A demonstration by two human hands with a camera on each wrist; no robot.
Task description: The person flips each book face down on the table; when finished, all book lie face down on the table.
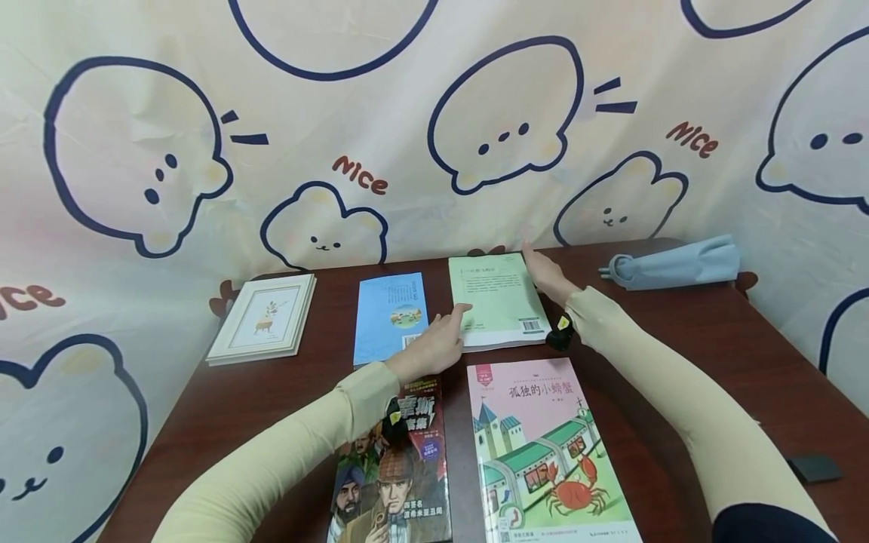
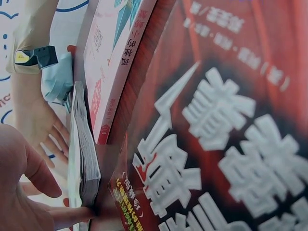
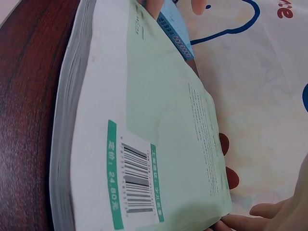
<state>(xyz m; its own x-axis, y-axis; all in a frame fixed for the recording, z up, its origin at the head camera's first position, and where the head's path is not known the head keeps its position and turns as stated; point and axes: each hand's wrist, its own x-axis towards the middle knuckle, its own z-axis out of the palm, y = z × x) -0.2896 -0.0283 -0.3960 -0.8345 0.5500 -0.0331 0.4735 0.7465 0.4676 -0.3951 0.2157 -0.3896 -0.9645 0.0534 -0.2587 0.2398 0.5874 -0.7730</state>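
A light green book [image 1: 498, 302] lies back cover up, between the two hands. The left hand [image 1: 434, 345] is at its lower left corner; in the left wrist view a finger [image 2: 72, 215] stretches along the book's edge with the thumb [image 2: 43, 178] apart from it. At the far right side of the book is the right hand [image 1: 548, 275], its fingers [image 3: 245, 222] touching the corner in the right wrist view. A blue book [image 1: 388, 313] lies just left of the green one. Below them are a detective comic book [image 1: 394, 490] and a pink book with a crab [image 1: 543, 452].
Stacked white picture frames or books [image 1: 265, 317] sit at the table's back left. A light blue pouch or umbrella [image 1: 679, 264] lies at the back right, and a small dark flat item [image 1: 815, 469] near the right edge. A printed curtain [image 1: 407, 113] hangs behind the brown table [image 1: 679, 339].
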